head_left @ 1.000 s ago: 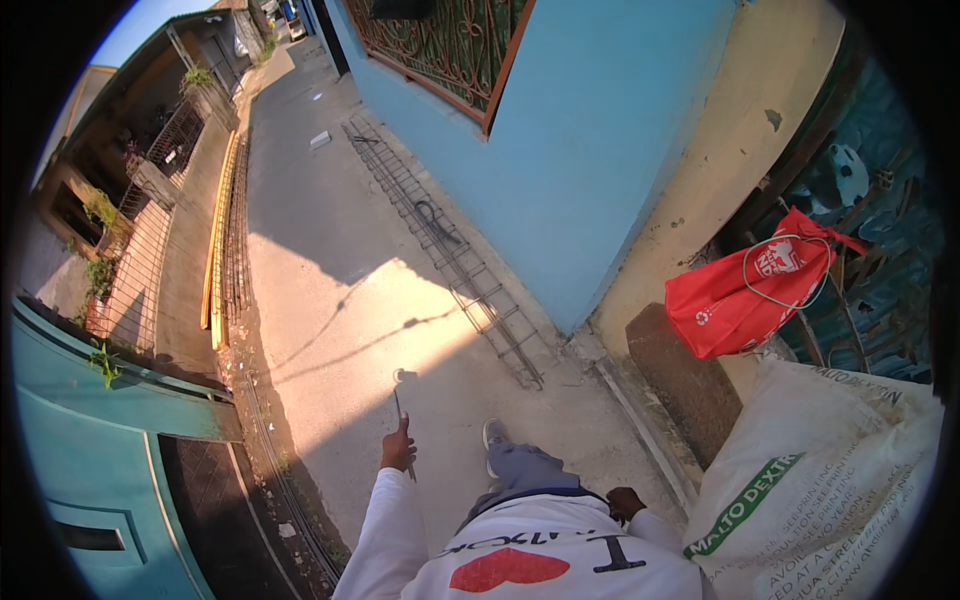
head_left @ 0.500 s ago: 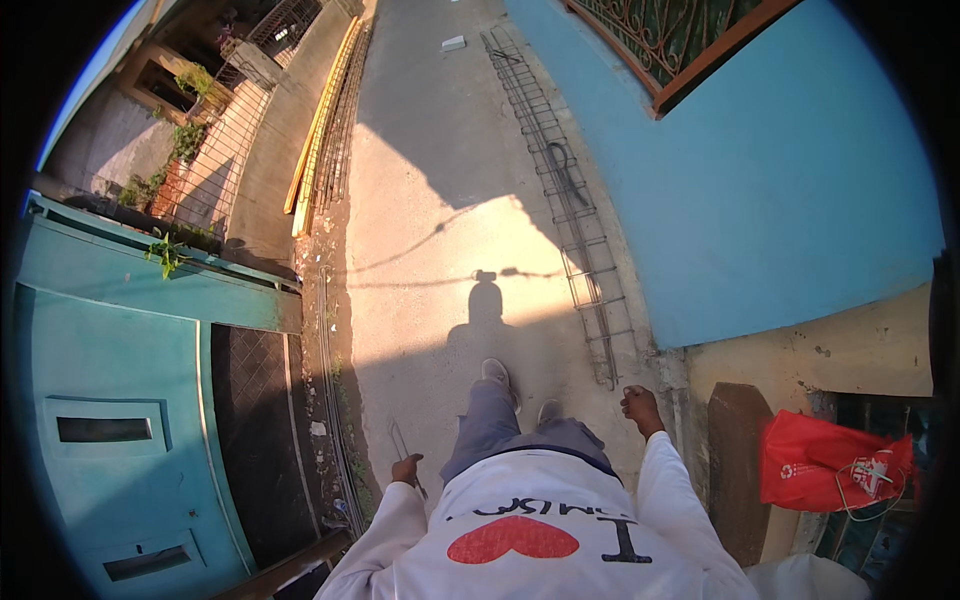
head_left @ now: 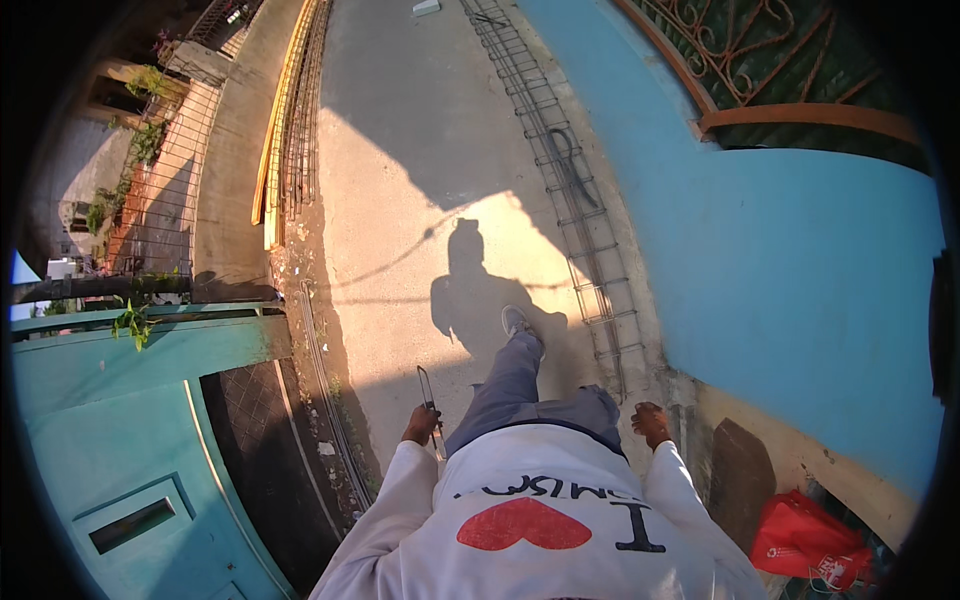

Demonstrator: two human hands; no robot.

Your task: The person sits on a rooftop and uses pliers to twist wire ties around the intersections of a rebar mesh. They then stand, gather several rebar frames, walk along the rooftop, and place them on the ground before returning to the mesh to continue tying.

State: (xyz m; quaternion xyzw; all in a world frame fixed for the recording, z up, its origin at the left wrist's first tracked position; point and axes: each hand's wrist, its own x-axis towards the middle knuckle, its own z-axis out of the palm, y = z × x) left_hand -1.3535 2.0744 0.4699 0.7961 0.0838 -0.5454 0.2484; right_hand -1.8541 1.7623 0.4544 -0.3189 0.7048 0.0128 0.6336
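My left hand [head_left: 421,424] is closed around a long, narrow metal frame [head_left: 425,385], which sticks out ahead of and behind the fist. It is too thin to tell its exact kind. On the other side of my body, my right hand [head_left: 651,424] hangs with its fingers curled in, and nothing shows in them. Closest to that hand is the near end of a long rebar cage [head_left: 590,262], lying on the paved lane along the blue wall. One grey-trousered leg [head_left: 515,375] is stretched forward in mid-stride.
A coil-like dark loop [head_left: 572,168] lies on the cage. On the left, yellow bars [head_left: 278,125] and steel rods [head_left: 300,130] lie along the lane's edge, beyond a teal gate [head_left: 110,430]. A red bag [head_left: 808,540] hangs at the lower right. A white block [head_left: 426,7] lies far ahead.
I have walked forward, with the leg on the left swinging ahead. My left hand has come up and forward with the metal frame. The red bag has slipped back toward the lower edge.
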